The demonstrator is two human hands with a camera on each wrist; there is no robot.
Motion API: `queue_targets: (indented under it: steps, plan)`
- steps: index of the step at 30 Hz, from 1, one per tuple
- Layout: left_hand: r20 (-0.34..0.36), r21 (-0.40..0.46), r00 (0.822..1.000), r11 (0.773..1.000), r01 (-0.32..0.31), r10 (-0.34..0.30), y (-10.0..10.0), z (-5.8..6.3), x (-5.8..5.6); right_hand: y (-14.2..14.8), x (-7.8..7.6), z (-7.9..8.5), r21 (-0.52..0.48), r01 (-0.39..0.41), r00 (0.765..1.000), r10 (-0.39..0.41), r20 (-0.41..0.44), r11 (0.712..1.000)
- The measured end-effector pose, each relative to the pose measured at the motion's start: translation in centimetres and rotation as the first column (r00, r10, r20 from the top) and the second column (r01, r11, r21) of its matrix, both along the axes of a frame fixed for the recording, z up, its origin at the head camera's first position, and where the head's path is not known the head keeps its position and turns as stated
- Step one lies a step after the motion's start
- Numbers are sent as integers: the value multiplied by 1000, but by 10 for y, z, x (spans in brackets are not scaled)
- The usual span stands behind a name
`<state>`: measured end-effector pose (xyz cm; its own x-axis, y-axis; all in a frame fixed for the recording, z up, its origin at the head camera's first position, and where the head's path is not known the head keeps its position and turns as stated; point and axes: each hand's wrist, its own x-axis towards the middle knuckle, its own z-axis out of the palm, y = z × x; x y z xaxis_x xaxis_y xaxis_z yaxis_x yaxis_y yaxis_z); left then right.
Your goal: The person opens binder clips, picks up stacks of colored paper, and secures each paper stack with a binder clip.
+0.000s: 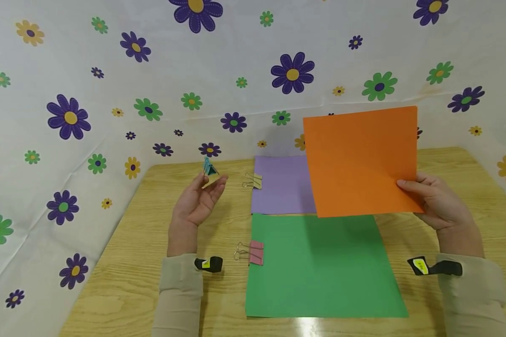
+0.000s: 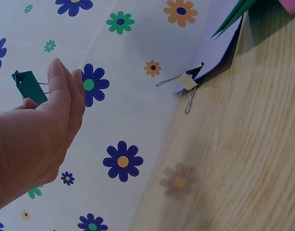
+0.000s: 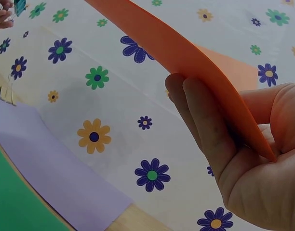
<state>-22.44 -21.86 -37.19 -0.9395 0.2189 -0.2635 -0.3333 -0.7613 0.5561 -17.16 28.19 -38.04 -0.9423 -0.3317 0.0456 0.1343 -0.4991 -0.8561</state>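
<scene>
In the head view my left hand (image 1: 197,201) pinches a teal binder clip (image 1: 210,167) at its fingertips, raised over the table's left part. The left wrist view shows the clip's teal body (image 2: 31,88) near the thumb, its wire handles partly behind the fingers. My right hand (image 1: 444,203) holds an orange sheet of paper (image 1: 362,161) by its lower right corner, thumb on the near face and fingers behind. The raised sheet (image 3: 186,57) curves slightly in the right wrist view and covers part of the purple paper (image 1: 280,187) in the head view.
Green paper (image 1: 320,271) lies in front of the purple paper on the wooden table (image 1: 122,276). A pink binder clip (image 1: 256,252) grips the green paper's left edge; a pale yellow binder clip (image 1: 257,181) grips the purple one's. Behind hangs a flower-patterned cloth (image 1: 236,51).
</scene>
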Motion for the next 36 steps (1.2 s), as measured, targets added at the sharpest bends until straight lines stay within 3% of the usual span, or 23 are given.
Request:
queue_targets:
  steps: [9, 15, 20, 28, 36]
  plan:
    - [-23, -90, 1000, 996, -14, 12, -1, 2, 2, -2, 0, 0, 12, -25, 1000, 25, -11, 1000]
    - [-33, -229, 999, 973, -17, 10, -1, 0, 4, -5, 0, -1, 23, -28, 1000, 29, -10, 999]
    - [-47, -282, 999, 959, -10, -3, 4, -3, 4, -11, -1, -3, 66, -26, 1000, 26, 4, 997]
    - [-81, -306, 996, 952, -1, -25, 16, -5, 5, -18, -1, -6, 109, -50, 999, 50, -1, 993]
    - [-102, -200, 994, 980, 17, -38, 14, -4, 7, -21, -1, -6, 106, -61, 998, 63, -13, 992]
